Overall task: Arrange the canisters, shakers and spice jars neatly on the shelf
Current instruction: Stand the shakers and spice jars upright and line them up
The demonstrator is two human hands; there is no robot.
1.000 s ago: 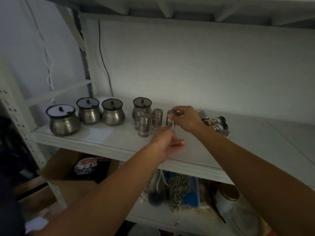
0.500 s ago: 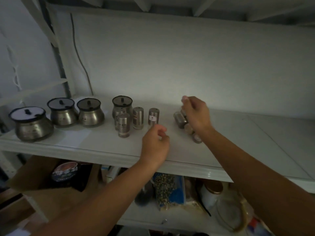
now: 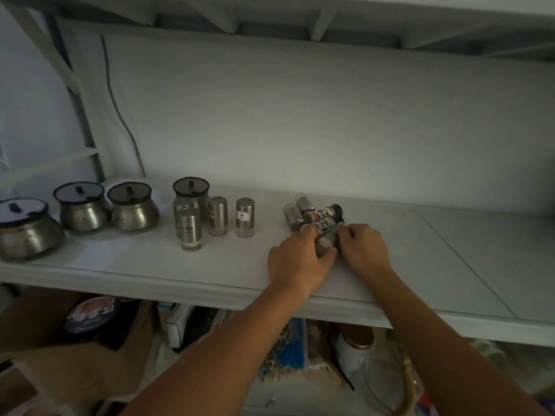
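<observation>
Lying on their sides, the spice jars were seen bunched together on the shelf, right of centre, with both hands brought in at the near edge of the bunch. The nearest jar was found between the two hands, its long axis running roughly from 8 o'clock to 2 o'clock, base toward the left hand and dark cap toward the right hand.

The left fingers were curled over the top of that jar, with the thumb closed in under its base, so it was judged to be gripped. The right fingers were curled in against the cap end, but the contact was hidden behind the knuckles. Whether anything was held there could not be told.

The other jars lay touching one another at 12 o'clock from the hands, two with printed labels and two clear ones behind. The shakers were set upright at about 10 o'clock from the left hand, and the canisters stood beyond them toward 9 o'clock.

The left hand was the nearer to the upright row. The coming move was judged to turn on the jar being tipped from lying to standing, cap upward, and carried toward 10 o'clock to a spot beside the last shaker.
</observation>
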